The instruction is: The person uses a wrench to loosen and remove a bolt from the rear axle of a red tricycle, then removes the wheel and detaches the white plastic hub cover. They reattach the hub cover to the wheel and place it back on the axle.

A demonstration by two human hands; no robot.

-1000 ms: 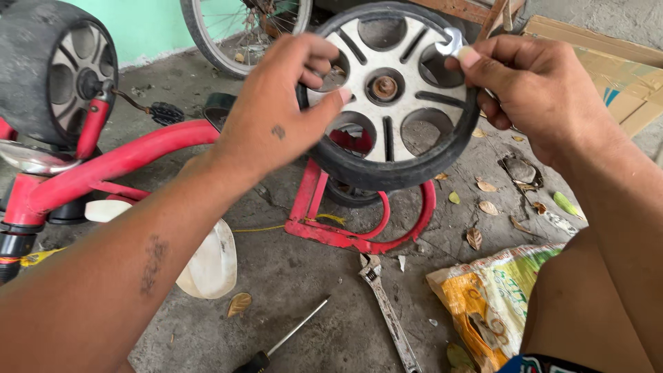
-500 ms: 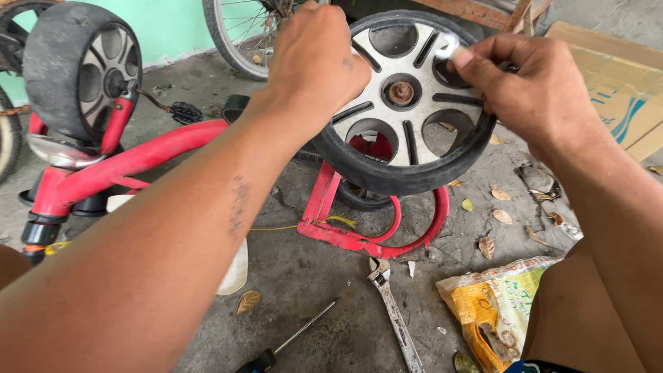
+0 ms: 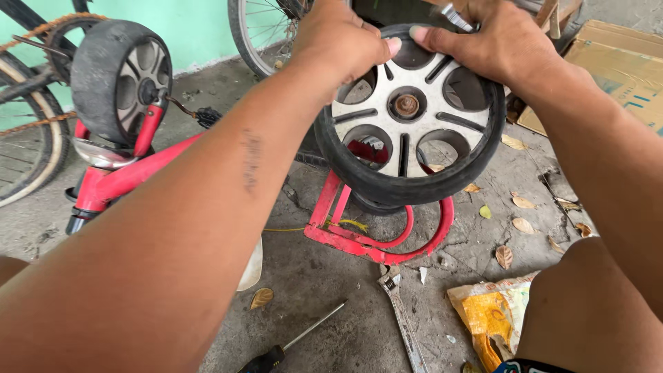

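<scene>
**Both hands grasping a small wheel**

Both hands clasp the top rim of a black-tyred wheel (image 3: 411,117) with grey spokes: the left hand (image 3: 338,41) from the upper left, the right hand (image 3: 497,41) from the upper right, which also pinches a small metal tool (image 3: 457,17). The wheel is held upright above a red tricycle frame (image 3: 366,238) lying on a concrete floor (image 3: 324,290). An adjustable wrench (image 3: 400,311) and a screwdriver (image 3: 290,345) lie below. A green wall (image 3: 200,31) stands behind.
</scene>
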